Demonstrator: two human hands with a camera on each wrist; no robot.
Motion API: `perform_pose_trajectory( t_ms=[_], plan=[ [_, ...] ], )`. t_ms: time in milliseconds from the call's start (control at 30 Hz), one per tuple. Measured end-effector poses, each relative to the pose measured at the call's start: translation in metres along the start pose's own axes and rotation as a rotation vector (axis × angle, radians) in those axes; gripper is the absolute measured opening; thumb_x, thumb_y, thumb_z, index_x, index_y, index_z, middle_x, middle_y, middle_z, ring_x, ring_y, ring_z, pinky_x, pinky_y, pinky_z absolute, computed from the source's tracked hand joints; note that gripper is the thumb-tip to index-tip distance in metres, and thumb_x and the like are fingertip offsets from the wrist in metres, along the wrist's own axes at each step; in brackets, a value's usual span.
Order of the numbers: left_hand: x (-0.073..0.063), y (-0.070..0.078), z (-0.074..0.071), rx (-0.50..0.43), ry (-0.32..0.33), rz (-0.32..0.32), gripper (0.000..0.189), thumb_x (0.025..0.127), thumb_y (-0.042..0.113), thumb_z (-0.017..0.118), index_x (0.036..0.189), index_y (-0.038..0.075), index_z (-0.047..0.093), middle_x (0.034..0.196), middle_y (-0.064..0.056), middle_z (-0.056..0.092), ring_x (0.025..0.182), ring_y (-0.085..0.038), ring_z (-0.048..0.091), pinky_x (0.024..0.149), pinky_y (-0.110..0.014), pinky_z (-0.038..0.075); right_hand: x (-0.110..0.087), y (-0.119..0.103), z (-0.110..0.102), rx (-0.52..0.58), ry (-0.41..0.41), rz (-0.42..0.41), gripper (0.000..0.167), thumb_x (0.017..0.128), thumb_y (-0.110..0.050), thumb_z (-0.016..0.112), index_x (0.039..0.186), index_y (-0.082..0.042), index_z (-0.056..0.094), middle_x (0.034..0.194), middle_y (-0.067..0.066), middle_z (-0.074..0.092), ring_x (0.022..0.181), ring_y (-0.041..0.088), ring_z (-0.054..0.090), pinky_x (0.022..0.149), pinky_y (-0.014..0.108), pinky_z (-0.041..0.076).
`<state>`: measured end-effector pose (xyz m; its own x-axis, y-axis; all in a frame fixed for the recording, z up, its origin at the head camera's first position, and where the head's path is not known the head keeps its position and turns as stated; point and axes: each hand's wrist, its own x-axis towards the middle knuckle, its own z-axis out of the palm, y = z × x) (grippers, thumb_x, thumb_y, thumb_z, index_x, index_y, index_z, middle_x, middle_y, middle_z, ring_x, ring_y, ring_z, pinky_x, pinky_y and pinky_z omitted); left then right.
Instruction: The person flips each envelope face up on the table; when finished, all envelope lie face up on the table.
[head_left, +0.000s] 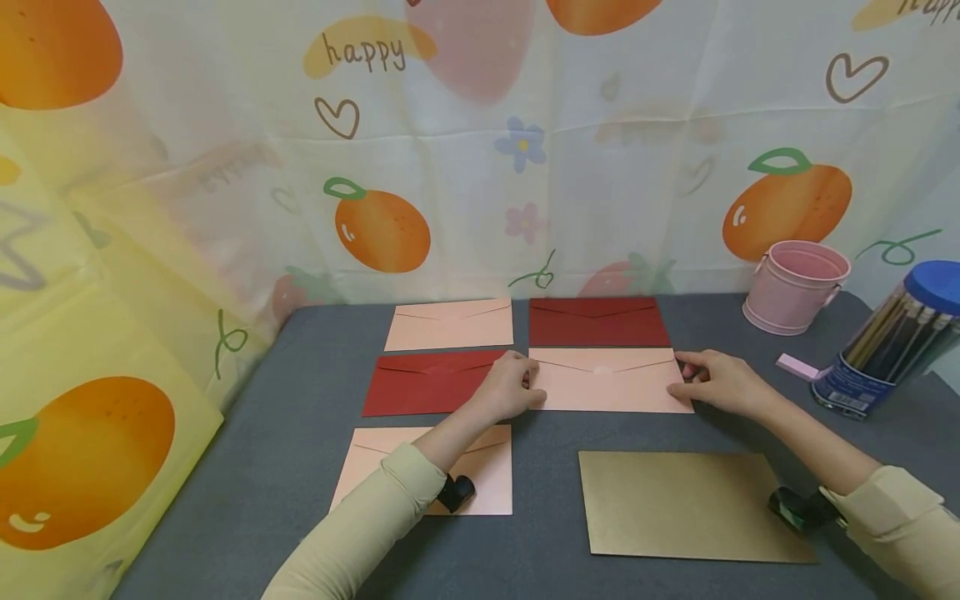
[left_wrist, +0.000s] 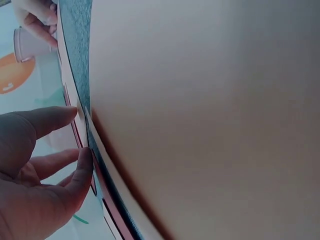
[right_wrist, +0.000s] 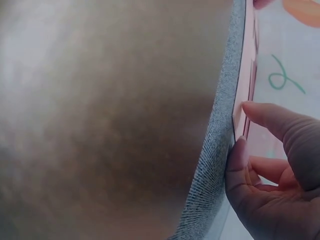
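A pale pink envelope (head_left: 600,383) lies flat below a dark red one (head_left: 596,323), its flap edge toward the back. My left hand (head_left: 512,387) holds its left edge with curled fingers, beside another red envelope (head_left: 420,385). At the opposite edge, my right hand (head_left: 716,383) grips the same envelope between thumb and fingers. The right wrist view shows that thumb and a fingertip on the pink edge (right_wrist: 241,100). In the left wrist view, the left hand (left_wrist: 45,165) has its thumb and fingers slightly apart at the envelope's border.
Two more pink envelopes lie in the left column, one at the back (head_left: 450,327) and one in front (head_left: 487,479), partly under the left forearm. A gold envelope (head_left: 690,504) lies front right. Beyond stand a pink bucket (head_left: 795,287), a pencil tub (head_left: 885,350) and a pink eraser-like block (head_left: 797,367).
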<state>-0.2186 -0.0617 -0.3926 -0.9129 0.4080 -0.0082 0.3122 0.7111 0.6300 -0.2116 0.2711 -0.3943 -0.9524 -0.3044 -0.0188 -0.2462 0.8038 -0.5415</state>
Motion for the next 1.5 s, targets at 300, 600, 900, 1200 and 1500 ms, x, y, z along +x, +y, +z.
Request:
perform_pose_trajectory(
  t_ms=[300,600,900,1200,1500],
  plan=[
    [-0.012,0.002,-0.004,0.113,-0.095,0.105,0.056,0.090,0.022,0.069,0.137,-0.003,0.052,0.136,-0.021,0.049,0.124,-0.033,0.047,0.100,-0.043,0.044,-0.012,0.000,-0.004,-0.004,0.001,-0.061,0.062,0.089,-0.030,0.072,0.132,0.010,0.051,0.106,0.012,0.062,0.090,0.025,0.059,0.073,0.037,0.049],
    [-0.044,0.018,0.006,0.261,-0.236,0.308,0.069,0.091,0.037,0.068,0.146,0.004,0.042,0.149,-0.016,0.038,0.138,-0.029,0.034,0.111,-0.037,0.034,-0.051,-0.005,0.000,-0.035,0.075,-0.276,0.055,0.087,-0.030,0.075,0.133,-0.007,0.057,0.124,0.006,0.061,0.112,0.026,0.057,0.088,0.036,0.051],
    [-0.074,0.037,0.025,0.404,-0.427,0.503,0.092,0.087,0.066,0.057,0.155,0.014,0.025,0.161,-0.004,0.020,0.147,-0.015,0.014,0.115,-0.026,0.020,-0.094,-0.007,0.009,-0.110,-0.044,-0.456,0.075,0.081,-0.044,0.078,0.145,-0.020,0.047,0.147,0.004,0.044,0.134,-0.002,0.031,0.098,0.008,0.028],
    [-0.079,0.040,0.035,0.585,-0.464,0.554,0.105,0.081,0.077,0.052,0.157,0.015,0.014,0.163,-0.005,0.011,0.148,-0.014,0.007,0.115,-0.022,0.011,-0.119,-0.007,0.011,-0.105,-0.212,-0.454,0.098,0.073,-0.052,0.081,0.153,-0.021,0.033,0.157,0.006,0.031,0.138,-0.014,0.008,0.097,0.031,0.044],
    [-0.079,0.041,0.037,0.618,-0.455,0.554,0.104,0.081,0.078,0.050,0.157,0.016,0.016,0.162,-0.004,0.014,0.148,-0.013,0.009,0.114,-0.020,0.013,-0.123,-0.005,0.015,-0.016,-0.258,-0.416,0.100,0.074,-0.056,0.078,0.154,-0.020,0.030,0.157,0.006,0.030,0.134,-0.020,0.006,0.101,0.001,0.006]
  ],
)
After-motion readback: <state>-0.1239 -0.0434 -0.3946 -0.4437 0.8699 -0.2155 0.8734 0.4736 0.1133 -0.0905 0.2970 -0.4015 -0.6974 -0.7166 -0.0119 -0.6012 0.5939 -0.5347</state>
